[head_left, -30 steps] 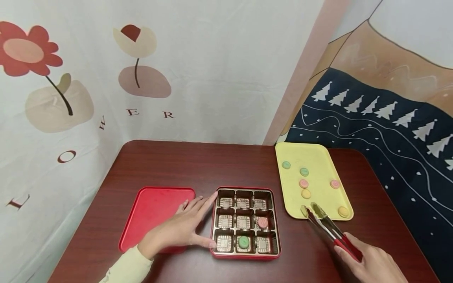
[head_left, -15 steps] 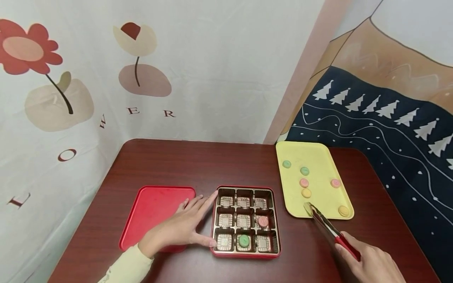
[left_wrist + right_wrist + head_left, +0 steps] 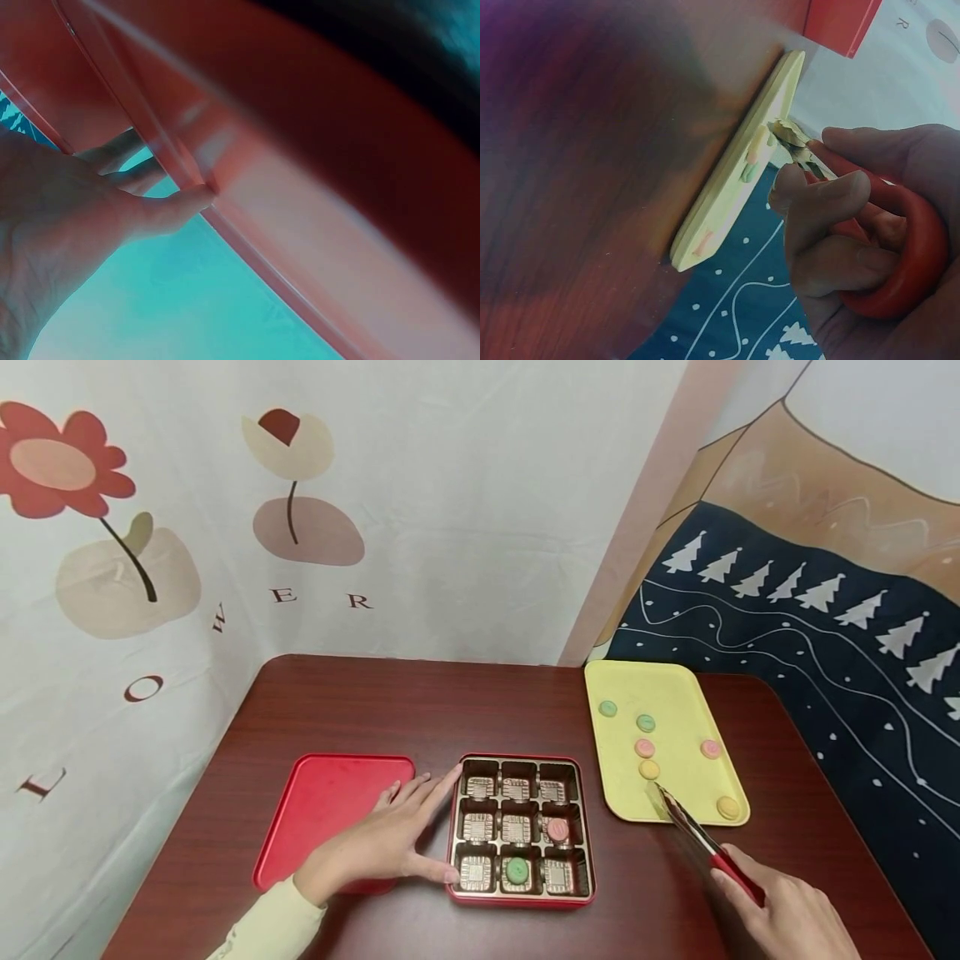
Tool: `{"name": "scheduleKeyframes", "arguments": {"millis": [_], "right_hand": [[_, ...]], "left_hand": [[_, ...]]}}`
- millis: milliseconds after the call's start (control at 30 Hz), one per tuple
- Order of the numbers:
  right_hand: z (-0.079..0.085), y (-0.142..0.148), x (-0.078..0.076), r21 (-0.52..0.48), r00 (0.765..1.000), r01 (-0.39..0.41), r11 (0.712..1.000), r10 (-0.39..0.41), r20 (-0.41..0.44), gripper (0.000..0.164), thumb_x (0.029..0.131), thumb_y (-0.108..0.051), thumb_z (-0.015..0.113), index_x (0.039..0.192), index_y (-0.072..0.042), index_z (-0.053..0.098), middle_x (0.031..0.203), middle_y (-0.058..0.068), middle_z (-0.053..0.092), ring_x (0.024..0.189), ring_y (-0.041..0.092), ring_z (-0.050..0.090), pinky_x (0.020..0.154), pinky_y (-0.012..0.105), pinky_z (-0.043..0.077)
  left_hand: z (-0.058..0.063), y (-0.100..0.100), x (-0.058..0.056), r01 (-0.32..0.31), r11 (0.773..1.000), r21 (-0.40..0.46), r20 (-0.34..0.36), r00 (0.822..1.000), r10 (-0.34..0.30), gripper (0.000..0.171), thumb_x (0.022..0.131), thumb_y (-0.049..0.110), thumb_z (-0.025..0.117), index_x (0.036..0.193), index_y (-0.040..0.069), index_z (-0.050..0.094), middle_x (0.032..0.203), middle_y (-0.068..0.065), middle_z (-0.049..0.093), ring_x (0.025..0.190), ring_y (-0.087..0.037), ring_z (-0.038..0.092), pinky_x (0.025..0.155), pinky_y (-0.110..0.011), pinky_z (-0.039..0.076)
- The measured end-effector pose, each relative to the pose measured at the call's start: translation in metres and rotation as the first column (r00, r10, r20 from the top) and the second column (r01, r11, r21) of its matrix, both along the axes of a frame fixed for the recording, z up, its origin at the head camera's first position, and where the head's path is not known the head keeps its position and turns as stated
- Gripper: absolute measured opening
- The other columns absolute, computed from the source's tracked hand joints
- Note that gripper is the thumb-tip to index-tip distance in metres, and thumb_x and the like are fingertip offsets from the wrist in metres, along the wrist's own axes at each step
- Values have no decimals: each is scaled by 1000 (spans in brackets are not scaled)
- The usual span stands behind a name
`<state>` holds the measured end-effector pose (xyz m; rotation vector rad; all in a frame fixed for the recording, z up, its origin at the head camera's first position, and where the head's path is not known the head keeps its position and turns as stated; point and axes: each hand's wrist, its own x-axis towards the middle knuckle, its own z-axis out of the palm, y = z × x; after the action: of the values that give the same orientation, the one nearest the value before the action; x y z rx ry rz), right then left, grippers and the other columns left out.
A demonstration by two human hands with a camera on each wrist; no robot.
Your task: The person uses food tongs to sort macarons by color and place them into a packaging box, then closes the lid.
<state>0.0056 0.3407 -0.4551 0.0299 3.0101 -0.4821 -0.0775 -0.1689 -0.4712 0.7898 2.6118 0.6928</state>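
My right hand (image 3: 787, 902) grips red-handled tongs (image 3: 697, 833) over the near edge of a yellow tray (image 3: 622, 797). The tong tips are drawn close together beside a yellow macaron-like disc (image 3: 648, 769), with nothing visible between them. In the right wrist view the fingers curl round the red handle (image 3: 922, 247). My left hand (image 3: 382, 847) rests at the left side of a red tin (image 3: 521, 903), thumb and fingers spread and touching its wall. The tin's gold-brown divided insert holds a pink disc (image 3: 557, 831) in the middle row's right compartment and a green disc (image 3: 517, 870) in the front middle one.
Several other discs lie on the tray, among them a pink disc (image 3: 711, 749), a green disc (image 3: 646, 723) and a yellow disc (image 3: 727, 807). A flat red lid (image 3: 337, 793) lies left of the tin, partly behind my left hand. Printed cloth (image 3: 450, 527) hangs behind the brown table (image 3: 450, 710).
The tong arms have come together from spread, and their tips have shifted slightly forward and right, nearer the yellow disc. My left hand and the tin have stayed in place.
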Motion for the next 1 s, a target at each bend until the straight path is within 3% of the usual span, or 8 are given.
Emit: {"name": "scheduleKeyframes", "arguments": {"millis": [167,267,367,433,633,800,867,1000], "right_hand": [[3,-9,-5,-13,999,-19,1000,19,-41,54,101,-37,80,141,-3,73,75,3,64,69,22,57,60,43,46],[5,-17,-8,-25,989,-64,998,60,-137,48,98,-31,84,137,-5,76,77,4,68,69,25,62,60,48,50],[7,-26,-13,-32,967,-114,993,103,-235,43,94,-26,88,132,-7,80,94,11,79,74,28,70,64,55,55],[8,-33,-17,-32,953,-139,990,125,-276,41,92,-24,89,129,-7,81,96,11,80,72,25,69,63,53,55],[10,-52,-24,-42,923,-191,981,165,-347,41,88,-22,93,127,-13,83,92,5,80,64,18,62,59,47,53],[12,-67,-30,-48,901,-236,970,200,-385,42,86,-22,94,126,-16,84,78,-9,74,62,8,52,57,37,48],[13,-71,-32,-55,904,-239,969,202,-376,41,87,-23,94,127,-16,83,73,-14,67,62,6,46,56,33,44],[15,-75,-33,-73,906,-243,967,200,-373,41,88,-22,93,127,-17,83,81,-11,72,64,6,47,57,32,43]], "left_hand": [[-1,0,-1,1,1000,-3,-3,1000,-1,135,81,80,80,178,28,1,176,-13,31,159,-48,27,121,-80,18],[-1,0,-1,4,1000,-4,-6,1000,-4,135,81,80,80,178,28,1,176,-13,31,159,-48,27,121,-80,18],[-1,0,-1,1,1000,1,-3,1000,-1,135,81,79,80,178,27,2,176,-13,31,159,-49,27,120,-80,18],[0,-1,-1,0,1000,3,-4,1000,0,135,81,79,81,178,27,3,176,-13,31,159,-49,27,120,-81,18],[0,-1,-1,5,1000,4,-12,1000,-5,135,81,78,81,178,27,2,176,-13,31,159,-49,28,119,-81,18],[-1,-1,-1,1,1000,3,-8,1000,-1,135,81,79,81,178,27,2,175,-16,32,159,-50,28,120,-81,18],[0,-1,-1,-4,1000,0,-4,1000,4,135,81,79,81,178,28,1,174,-17,33,159,-50,27,121,-80,17],[-1,0,0,-4,1000,-5,-4,1000,4,135,82,79,81,178,28,0,173,-19,34,159,-50,27,121,-79,17]]}}
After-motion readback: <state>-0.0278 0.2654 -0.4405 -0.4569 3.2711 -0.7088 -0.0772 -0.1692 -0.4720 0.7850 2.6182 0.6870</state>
